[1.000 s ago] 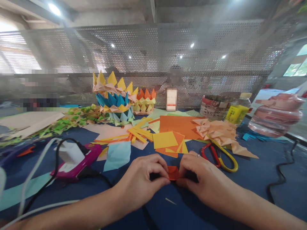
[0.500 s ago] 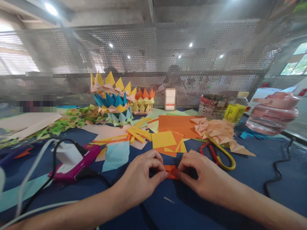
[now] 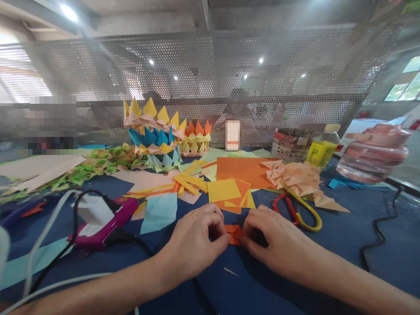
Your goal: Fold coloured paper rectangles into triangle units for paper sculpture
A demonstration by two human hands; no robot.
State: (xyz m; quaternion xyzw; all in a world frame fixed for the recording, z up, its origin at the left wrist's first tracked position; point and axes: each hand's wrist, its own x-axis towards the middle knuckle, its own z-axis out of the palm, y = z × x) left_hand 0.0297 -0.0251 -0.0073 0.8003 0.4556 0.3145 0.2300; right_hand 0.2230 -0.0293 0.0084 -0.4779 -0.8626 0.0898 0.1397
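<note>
A small folded piece of orange paper (image 3: 235, 235) lies low over the dark blue tabletop, between my two hands. My left hand (image 3: 201, 238) pinches its left end with thumb and fingers. At the other end my right hand (image 3: 271, 236) grips the paper in the same way, a ring on one finger. The fingertips hide both ends of the folded paper. Just beyond my hands are yellow paper pieces (image 3: 224, 190) stacked on orange ones. Scissors with red and yellow handles (image 3: 310, 216) lie beside my right hand, their blades hidden under peach folded paper (image 3: 295, 175).
Folded-paper crowns (image 3: 152, 140) stand at the back, near a woven basket (image 3: 290, 144). A drink bottle (image 3: 324, 146) and a pink water jug (image 3: 374, 153) stand at right. On the left are a magenta power strip (image 3: 95, 234) with cables and a light blue paper (image 3: 159, 212).
My hands stay at the orange paper with only a slight shift of the fingers. A little more of its folded face shows between them.
</note>
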